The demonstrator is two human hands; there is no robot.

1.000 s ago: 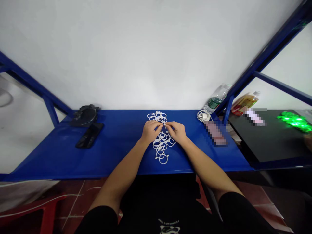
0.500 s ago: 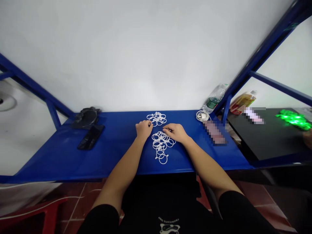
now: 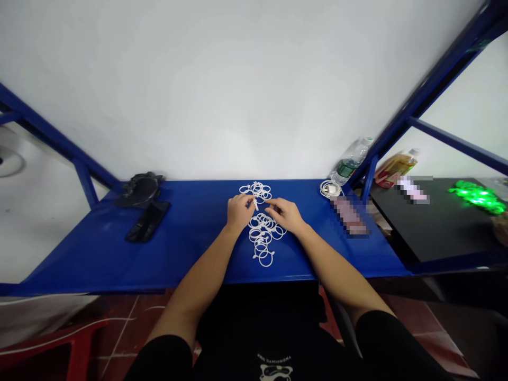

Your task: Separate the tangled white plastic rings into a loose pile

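Observation:
My left hand point(image 3: 240, 212) is closed, its thumb and fingers pinched on a small white ring point(image 3: 256, 205), most of which is hidden. Just to the right, my right hand point(image 3: 286, 215) has its index finger stretched toward that ring, with the thumb apart; I see nothing held in it. Below both hands lies a loose pile of white plastic rings point(image 3: 266, 258) with small knobs, overlapping one another. A smaller cluster of the same rings point(image 3: 245, 189) rests beyond my fingers, near the wall.
The blue table point(image 3: 190, 238) carries a black phone point(image 3: 147, 222) and a black plastic bundle point(image 3: 141, 190) at left. On the right are a coiled white cable point(image 3: 330, 189), a water bottle point(image 3: 350, 165) and a blurred-out item point(image 3: 351, 216). Blue frame bars point(image 3: 370, 177) slope upward at both sides.
My left hand has moved right, closer to my right hand, and a white piece now shows at its fingertips. My right index finger has straightened; the ring piles look unchanged.

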